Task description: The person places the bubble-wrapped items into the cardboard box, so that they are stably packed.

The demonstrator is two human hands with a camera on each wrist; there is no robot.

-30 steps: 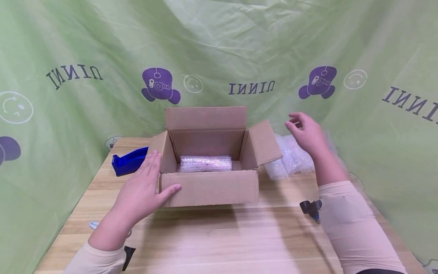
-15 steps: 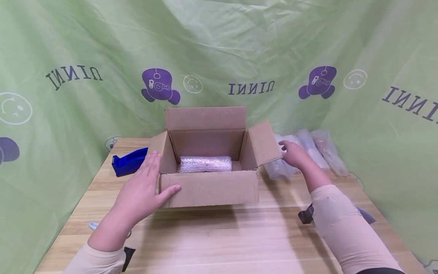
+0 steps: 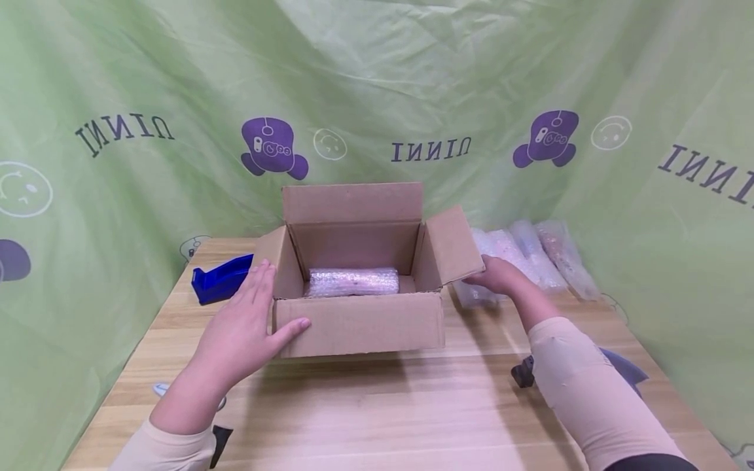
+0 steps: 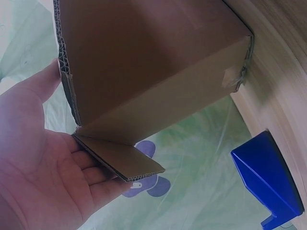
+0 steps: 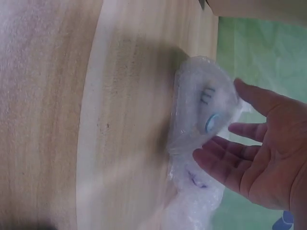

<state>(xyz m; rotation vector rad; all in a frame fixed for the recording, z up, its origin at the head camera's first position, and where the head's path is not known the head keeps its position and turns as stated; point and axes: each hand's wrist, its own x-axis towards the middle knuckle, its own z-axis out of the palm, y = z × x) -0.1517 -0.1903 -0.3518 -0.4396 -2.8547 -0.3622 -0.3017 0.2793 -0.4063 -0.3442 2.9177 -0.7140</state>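
Observation:
An open cardboard box (image 3: pixel 359 324) stands mid-table with its flaps spread, and a bubble-wrapped roll (image 3: pixel 353 281) lies inside. My left hand (image 3: pixel 235 333) rests on the box's left corner, fingers straight along the side flap and thumb on the front flap. Beyond the right flap, my right hand (image 3: pixel 501 275) is at the nearest of several bubble-wrapped bundles. In the right wrist view, its thumb and loosely bent fingers surround the end of that bundle (image 5: pixel 201 105), which shows a blue ring and dark lettering through the wrap. The box flap partly hides this bundle in the head view.
A blue tape dispenser (image 3: pixel 222 278) sits left of the box. Other wrapped bundles (image 3: pixel 559 252) lie at the back right. A dark-handled tool (image 3: pixel 523 373) is partly under the right forearm. Green printed curtain (image 3: pixel 365 85) hangs behind the wooden table (image 3: pixel 383 412).
My right hand has come down and left from above the bundles to the one beside the box's right flap. My left hand stays on the box.

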